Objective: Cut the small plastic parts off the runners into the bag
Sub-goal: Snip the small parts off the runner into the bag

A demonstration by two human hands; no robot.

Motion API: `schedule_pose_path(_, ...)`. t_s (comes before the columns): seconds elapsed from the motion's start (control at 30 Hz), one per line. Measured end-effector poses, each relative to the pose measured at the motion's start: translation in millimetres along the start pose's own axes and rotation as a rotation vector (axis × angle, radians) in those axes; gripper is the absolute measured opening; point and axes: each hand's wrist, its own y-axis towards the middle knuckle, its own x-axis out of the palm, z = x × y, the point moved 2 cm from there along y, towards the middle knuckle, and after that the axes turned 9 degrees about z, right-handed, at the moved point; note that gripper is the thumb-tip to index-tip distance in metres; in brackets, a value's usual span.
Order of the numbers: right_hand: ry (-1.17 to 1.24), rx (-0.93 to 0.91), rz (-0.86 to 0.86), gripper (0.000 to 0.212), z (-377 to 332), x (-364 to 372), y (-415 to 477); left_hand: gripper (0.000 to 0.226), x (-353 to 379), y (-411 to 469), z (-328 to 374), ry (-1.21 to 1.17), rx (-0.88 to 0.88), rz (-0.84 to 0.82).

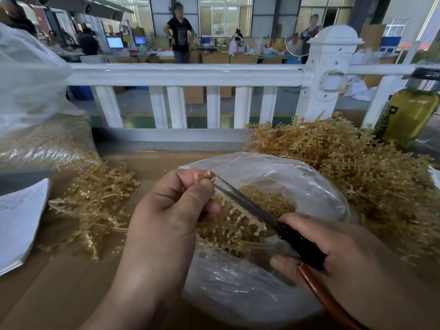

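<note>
Runner (240, 217) slanting up-left, scissors (252, 205) alongside

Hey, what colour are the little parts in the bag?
Golden tan, slightly translucent; the head view shows the parts heaped in the clear bag.

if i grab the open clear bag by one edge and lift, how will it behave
Probably floppy: the clear bag is thin, crinkled film. Its load of cut parts sits loose, so it would likely sag and spill. Likely light for its size.

Only a capital "D" reads clearly on the green bottle (409, 115) lettering.
</note>
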Motion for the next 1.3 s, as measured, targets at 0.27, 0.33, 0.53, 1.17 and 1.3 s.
schedule_pose_path(0.27, -0.018, -0.061, 0.071, 0.049, 1.5, 0.0, 0.9, 0.007, -0.9, -3.2, 2.0, 0.124, 0.032, -0.022)
schedule_pose_path(0.33, -0.02, -0.084, 0.102, 0.046, 2.5, -0.3, 1.3, 0.011, 0.0, -3.4, 2.1, 0.109, 0.029, -0.027)
schedule_pose_path(0.53, -0.037, -0.158, 0.196, 0.043, 4.1, 0.2, 2.8, 0.018, -2.6, -2.3, -0.1, 0.078, 0.013, -0.031)
schedule_pose_path(1.17, -0.01, -0.142, 0.199, 0.042, 8.9, 2.0, 3.5, 0.016, -2.9, -1.6, 2.4, 0.102, -0.007, -0.039)
schedule_pose_path(1.3, -0.01, -0.144, 0.204, 0.044, 8.8, 1.1, 4.0, 0.019, -2.4, -1.4, 2.6, 0.099, -0.009, -0.042)
